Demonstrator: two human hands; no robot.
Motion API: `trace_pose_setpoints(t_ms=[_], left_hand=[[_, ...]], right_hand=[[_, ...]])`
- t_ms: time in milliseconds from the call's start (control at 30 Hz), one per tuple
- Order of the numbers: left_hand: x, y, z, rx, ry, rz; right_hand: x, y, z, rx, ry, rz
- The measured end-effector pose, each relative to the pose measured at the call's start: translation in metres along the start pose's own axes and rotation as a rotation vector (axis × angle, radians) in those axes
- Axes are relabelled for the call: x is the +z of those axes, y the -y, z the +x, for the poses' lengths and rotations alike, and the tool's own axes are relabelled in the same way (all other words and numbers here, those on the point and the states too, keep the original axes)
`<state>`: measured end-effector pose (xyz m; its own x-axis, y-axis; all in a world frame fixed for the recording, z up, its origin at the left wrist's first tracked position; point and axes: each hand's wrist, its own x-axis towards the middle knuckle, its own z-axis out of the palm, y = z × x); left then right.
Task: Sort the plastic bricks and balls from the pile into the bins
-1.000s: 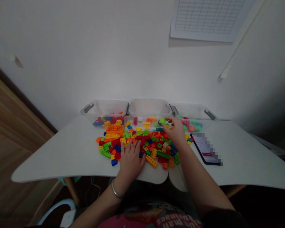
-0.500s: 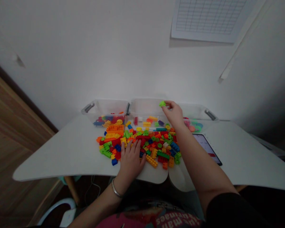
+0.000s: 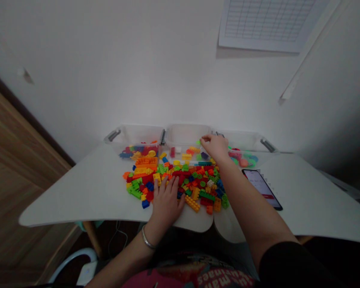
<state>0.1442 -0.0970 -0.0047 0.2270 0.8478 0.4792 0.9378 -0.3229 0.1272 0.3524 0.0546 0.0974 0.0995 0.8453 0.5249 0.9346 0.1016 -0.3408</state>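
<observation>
"Toy bricks (image 3: 182, 174): where are they lying?"

"Heaped on the white worktop (image 3: 87, 192), red, orange, yellow, green and blue jumbled together. Behind them stand the left bin (image 3: 139, 136), the middle bin (image 3: 183, 136) and the right bin (image 3: 243, 140) in a row, all clear plastic."

"And the left hand (image 3: 166, 202)?"

"Palm down on the near side of the heap, fingers spread over the bricks. Its grip is loose and wide; whatever is under the palm is hidden."

"What of the right hand (image 3: 215, 148)?"

"Raised at the right end of the middle bin, fingers bent, thumb and forefinger near each other. A bright green piece (image 3: 198, 142) shows just beside the fingertips. I can't tell whether that grip has hold of it."

"Do the bins contain much?"

"A few scattered pieces in the middle one, yellow, red and purple among them. The left one has a denser mix; the right one shows green and red pieces."

"Further out?"

"A phone (image 3: 263, 190) lies beside the right forearm (image 3: 249, 204). Beyond the bins, a gridded sheet (image 3: 262, 26) hangs high on the wall (image 3: 108, 72)."
</observation>
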Motion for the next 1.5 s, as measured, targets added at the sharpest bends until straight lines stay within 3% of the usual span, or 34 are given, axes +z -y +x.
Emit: trace_pose_setpoints(t_ms=[133,233,433,633,767,933,1133,1500], left_hand=[[-0.001,0.000,0.000,-0.005,0.008,0.000],[-0.002,0.000,0.001,-0.007,0.011,0.000],[-0.002,-0.001,0.000,-0.004,0.013,0.005],[-0.001,-0.001,-0.001,0.006,-0.029,0.011],[-0.001,-0.001,-0.003,0.030,-0.068,0.005],[-0.002,-0.001,-0.003,0.059,-0.068,0.014],[-0.007,-0.002,0.003,0.067,-0.022,-0.008],[-0.025,0.009,0.041,0.013,0.023,0.005]], right_hand=[[-0.003,0.000,-0.002,-0.001,-0.010,0.025],[-0.009,0.000,-0.011,-0.020,-0.110,0.092],[-0.026,-0.005,-0.052,-0.111,-0.268,0.281],[-0.018,-0.029,-0.118,-0.172,-0.187,0.223],[-0.005,-0.053,-0.144,-0.195,-0.142,0.142],[0.005,-0.070,-0.155,-0.221,-0.125,0.103],[0.012,-0.071,-0.160,-0.190,-0.110,0.170],[0.012,-0.073,-0.158,-0.128,-0.154,0.251]])
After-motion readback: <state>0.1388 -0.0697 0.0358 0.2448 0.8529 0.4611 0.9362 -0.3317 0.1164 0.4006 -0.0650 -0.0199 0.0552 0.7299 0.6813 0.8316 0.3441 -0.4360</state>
